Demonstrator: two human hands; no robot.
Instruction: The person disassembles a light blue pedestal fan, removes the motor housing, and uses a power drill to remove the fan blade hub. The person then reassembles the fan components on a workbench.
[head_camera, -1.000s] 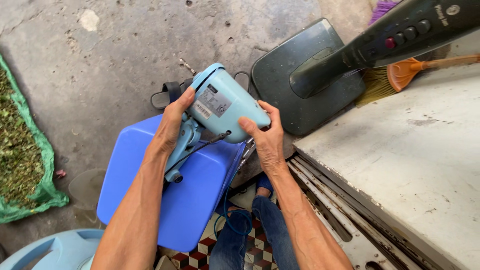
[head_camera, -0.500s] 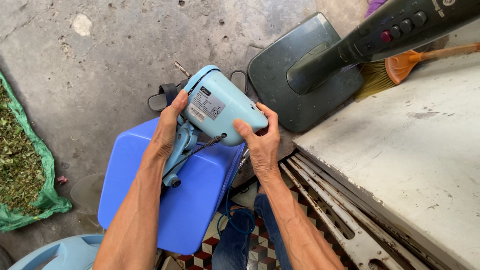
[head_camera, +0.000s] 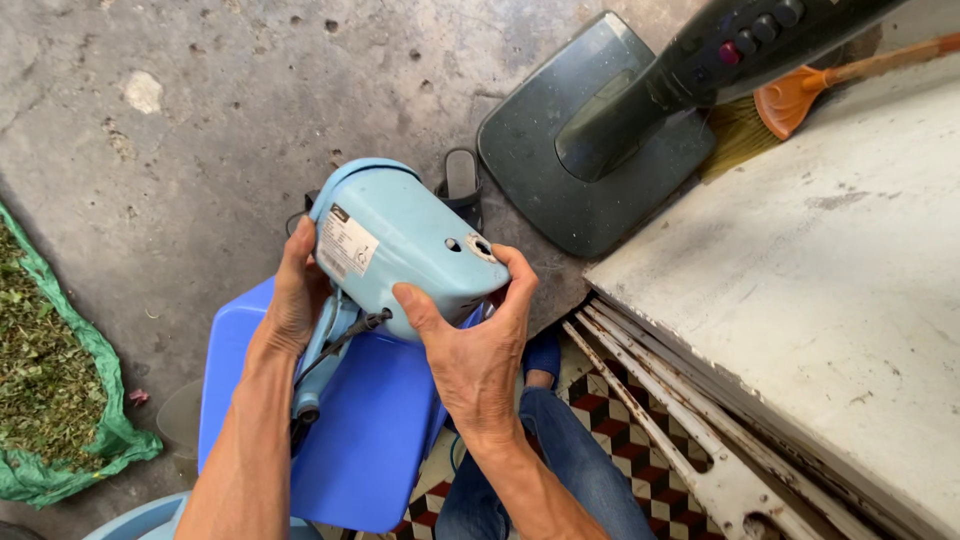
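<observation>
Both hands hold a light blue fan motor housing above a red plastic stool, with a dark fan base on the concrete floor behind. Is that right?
Not quite: the stool is blue, not red, as the head view shows. The rest stands: the left hand and right hand hold the light blue housing above it, with the dark fan base on the concrete floor behind.

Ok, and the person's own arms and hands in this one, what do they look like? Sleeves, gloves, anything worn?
Both arms are bare from the bottom of the frame up: no sleeves in view. The left hand and right hand have no gloves, and no rings, watch or wristband show on the visible sides. The forearms are lean, with tendons and veins standing out on the back of the right hand. Blue jeans cover the legs below.
</observation>
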